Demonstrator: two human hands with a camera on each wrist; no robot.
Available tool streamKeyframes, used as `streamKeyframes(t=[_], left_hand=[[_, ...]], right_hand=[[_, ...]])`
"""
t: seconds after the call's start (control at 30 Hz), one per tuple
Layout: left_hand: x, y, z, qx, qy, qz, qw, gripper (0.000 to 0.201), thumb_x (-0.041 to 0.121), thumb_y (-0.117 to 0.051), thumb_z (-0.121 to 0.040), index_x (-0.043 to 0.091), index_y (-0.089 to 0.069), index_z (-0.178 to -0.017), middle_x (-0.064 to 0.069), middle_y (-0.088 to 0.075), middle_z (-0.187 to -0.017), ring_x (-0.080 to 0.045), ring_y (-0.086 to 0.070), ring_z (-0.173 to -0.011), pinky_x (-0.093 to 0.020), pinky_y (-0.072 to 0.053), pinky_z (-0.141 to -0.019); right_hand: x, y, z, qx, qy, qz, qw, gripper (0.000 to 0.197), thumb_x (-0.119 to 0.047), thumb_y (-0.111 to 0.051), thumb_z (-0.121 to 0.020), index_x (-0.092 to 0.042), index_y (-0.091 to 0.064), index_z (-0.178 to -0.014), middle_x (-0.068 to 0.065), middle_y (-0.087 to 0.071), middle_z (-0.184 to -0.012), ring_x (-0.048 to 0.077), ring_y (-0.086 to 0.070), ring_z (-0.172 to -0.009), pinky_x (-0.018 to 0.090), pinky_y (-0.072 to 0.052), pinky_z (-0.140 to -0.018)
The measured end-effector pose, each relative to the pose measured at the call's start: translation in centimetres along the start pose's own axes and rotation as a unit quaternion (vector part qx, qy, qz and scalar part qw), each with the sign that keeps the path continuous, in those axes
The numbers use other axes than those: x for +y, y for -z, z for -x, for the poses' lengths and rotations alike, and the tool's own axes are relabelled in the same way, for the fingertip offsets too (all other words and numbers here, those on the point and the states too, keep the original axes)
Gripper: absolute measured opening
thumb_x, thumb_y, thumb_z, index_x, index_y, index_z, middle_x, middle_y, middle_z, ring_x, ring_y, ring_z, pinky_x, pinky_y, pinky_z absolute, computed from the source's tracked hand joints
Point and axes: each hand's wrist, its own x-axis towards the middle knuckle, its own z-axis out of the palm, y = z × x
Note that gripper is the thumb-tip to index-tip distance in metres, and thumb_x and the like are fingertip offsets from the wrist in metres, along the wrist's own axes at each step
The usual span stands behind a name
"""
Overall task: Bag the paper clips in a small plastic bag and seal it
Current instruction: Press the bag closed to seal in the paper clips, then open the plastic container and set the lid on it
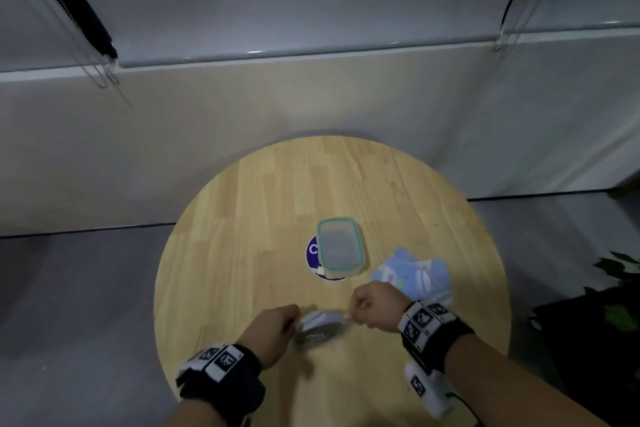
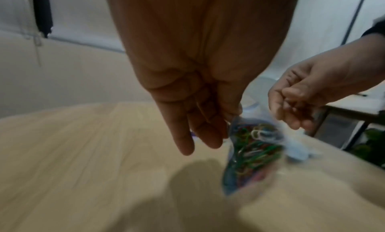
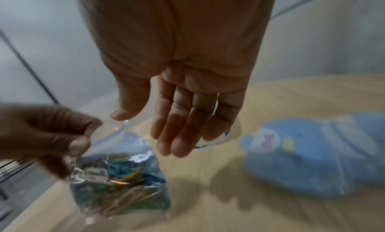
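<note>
A clear plastic bag (image 3: 116,183) sagging with coloured paper clips (image 2: 256,151) hangs just above the worktop (image 1: 242,218). The left hand (image 1: 273,329) pinches its top corner; the right hand (image 3: 187,120) is beside it with fingers relaxed, holding nothing. The film looks limp and slippery, so the top edge seems the best place to grip.

Round wooden worktop (image 1: 242,218). Clear lidded container (image 1: 340,248), teal rim, near centre, overlapping blue round sticker (image 1: 312,253) beneath its left side. Blue patterned cloth (image 1: 414,272) bunched just right of container, apart from it. Green plant (image 1: 620,291) at right edge, off worktop. Grey floor (image 1: 69,288); pale wall (image 1: 207,149) behind.
</note>
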Motion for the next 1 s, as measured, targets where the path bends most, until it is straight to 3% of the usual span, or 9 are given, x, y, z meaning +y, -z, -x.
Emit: streamKeyframes(t=[0.1, 0.27, 0.37, 0.43, 0.5, 0.6, 0.73, 0.83, 1.0], left_hand=[[-3.0, -0.2, -0.8, 0.006, 0.098, 0.091, 0.991, 0.023, 0.015, -0.044, -0.093, 0.019, -0.042, -0.07, -0.002, -0.055, -0.066, -0.02, -0.047, -0.06, -0.026, -0.035, -0.058], [-7.7, -1.0, -1.5, 0.088, 0.236, 0.262, 0.932, 0.027, 0.013, -0.05, -0.095, 0.013, -0.05, -0.067, -0.01, -0.06, -0.058, -0.037, -0.063, -0.063, -0.036, -0.042, -0.055], [-7.0, -0.7, -1.9, 0.116, 0.274, 0.209, 0.932, 0.024, 0.014, -0.053, -0.094, 0.008, -0.056, -0.071, -0.014, -0.067, -0.066, -0.033, -0.068, -0.067, -0.041, -0.051, -0.062], [-5.7, 0.6, -2.2, 0.104, 0.29, 0.059, 0.95, 0.017, 0.02, -0.056, -0.091, 0.004, -0.062, -0.09, -0.018, -0.067, -0.092, -0.033, -0.065, -0.088, -0.036, -0.048, -0.074], [-4.4, 1.8, -2.9, 0.14, 0.275, -0.012, 0.951, 0.034, 0.022, -0.061, -0.087, 0.002, -0.056, -0.114, -0.019, -0.056, -0.115, -0.036, -0.058, -0.102, -0.036, -0.045, -0.085], [-1.4, 2.6, -5.3, 0.23, 0.182, 0.043, 0.955, 0.027, 0.021, -0.062, -0.086, 0.008, -0.061, -0.11, -0.011, -0.061, -0.105, -0.027, -0.061, -0.088, -0.031, -0.047, -0.077], [1.5, 1.4, -10.4, 0.152, 0.167, 0.289, 0.93, 0.017, 0.025, -0.056, -0.092, 0.011, -0.066, -0.094, -0.013, -0.069, -0.087, -0.028, -0.064, -0.075, -0.039, -0.053, -0.073], [1.7, -0.6, -11.7, 0.095, 0.208, 0.428, 0.874, 0.021, 0.024, -0.057, -0.093, 0.005, -0.063, -0.099, -0.017, -0.064, -0.087, -0.026, -0.057, -0.071, -0.04, -0.051, -0.069], [1.7, -3.8, -9.3, -0.007, 0.231, 0.515, 0.826, 0.023, 0.029, -0.056, -0.094, 0.007, -0.054, -0.098, -0.01, -0.062, -0.092, -0.024, -0.06, -0.083, -0.032, -0.053, -0.066]], right_hand=[[0.5, 0.2, -2.2, 0.02, -0.066, -0.062, 0.996, 0.011, -0.028, -0.066, -0.078, -0.018, -0.062, -0.075, 0.008, -0.071, -0.078, 0.021, -0.062, -0.066, 0.038, -0.057, -0.073], [1.4, 3.1, -5.5, 0.195, -0.137, -0.091, 0.967, 0.023, -0.018, -0.057, -0.088, -0.014, -0.048, -0.067, 0.01, -0.057, -0.07, 0.025, -0.053, -0.064, 0.032, -0.045, -0.061], [1.7, 5.0, -7.5, 0.261, -0.174, -0.114, 0.943, 0.028, -0.021, -0.057, -0.088, -0.016, -0.044, -0.064, 0.013, -0.059, -0.076, 0.028, -0.055, -0.07, 0.035, -0.05, -0.069], [2.1, 5.7, -9.4, 0.266, -0.18, -0.155, 0.934, 0.02, -0.023, -0.061, -0.083, -0.019, -0.05, -0.067, 0.014, -0.067, -0.087, 0.032, -0.064, -0.078, 0.041, -0.057, -0.077], [1.9, 5.8, -10.7, 0.248, -0.178, -0.208, 0.929, 0.015, -0.03, -0.066, -0.079, -0.021, -0.06, -0.089, 0.01, -0.068, -0.105, 0.032, -0.065, -0.092, 0.043, -0.056, -0.086], [1.2, 5.6, -11.6, 0.189, -0.166, -0.224, 0.942, 0.047, -0.02, -0.068, -0.082, -0.015, -0.055, -0.126, 0.008, -0.062, -0.12, 0.03, -0.06, -0.109, 0.032, -0.047, -0.091], [2.0, 4.3, -11.0, 0.09, -0.137, -0.196, 0.967, 0.021, -0.005, -0.066, -0.081, -0.017, -0.066, -0.098, 0.006, -0.067, -0.086, 0.027, -0.063, -0.081, 0.031, -0.051, -0.066], [4.3, 3.0, -9.6, 0.008, -0.131, -0.268, 0.954, 0.016, 0.003, -0.068, -0.073, -0.011, -0.069, -0.082, 0.006, -0.067, -0.074, 0.027, -0.063, -0.073, 0.042, -0.055, -0.073], [7.2, -0.3, -6.7, -0.069, -0.152, -0.46, 0.872, 0.044, 0.004, -0.061, -0.07, 0.013, -0.054, -0.112, 0.025, -0.062, -0.098, 0.034, -0.063, -0.08, 0.04, -0.054, -0.069]])
